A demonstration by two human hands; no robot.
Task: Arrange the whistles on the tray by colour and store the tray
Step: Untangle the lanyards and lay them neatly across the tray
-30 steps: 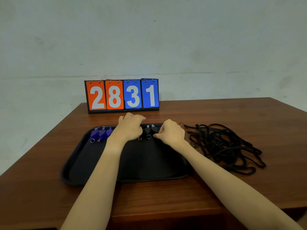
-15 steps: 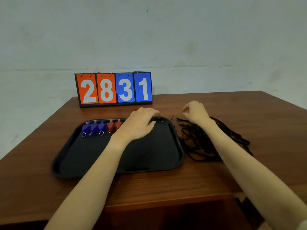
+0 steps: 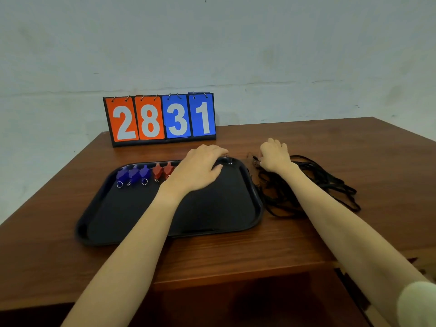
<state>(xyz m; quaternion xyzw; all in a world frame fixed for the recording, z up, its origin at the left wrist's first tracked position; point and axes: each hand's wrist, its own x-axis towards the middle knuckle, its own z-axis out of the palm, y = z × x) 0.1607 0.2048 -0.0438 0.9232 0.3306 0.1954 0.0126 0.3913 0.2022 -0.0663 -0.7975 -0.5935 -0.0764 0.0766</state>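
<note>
A black tray [image 3: 165, 234] lies on the wooden table in front of me. Along its far edge three blue whistles [image 3: 133, 175] stand in a row, with two red whistles [image 3: 162, 171] right beside them. My left hand [image 3: 200, 166] lies flat over the tray's far middle, fingers reaching the rim, and hides whatever is under it. My right hand [image 3: 274, 155] is off the tray to the right, its fingers curled down on the far left end of a heap of black lanyards [image 3: 318, 180], where a small clip sticks out beside the fingers.
A flip scoreboard [image 3: 160, 119] reading 2831 stands at the table's back edge against the wall. The lanyard heap spreads over the table right of the tray. The table's right edge runs close behind it.
My right hand left the tray, moved right and came down on the end of the lanyard heap. My left hand shifted right along the tray's far edge, uncovering the red whistles.
</note>
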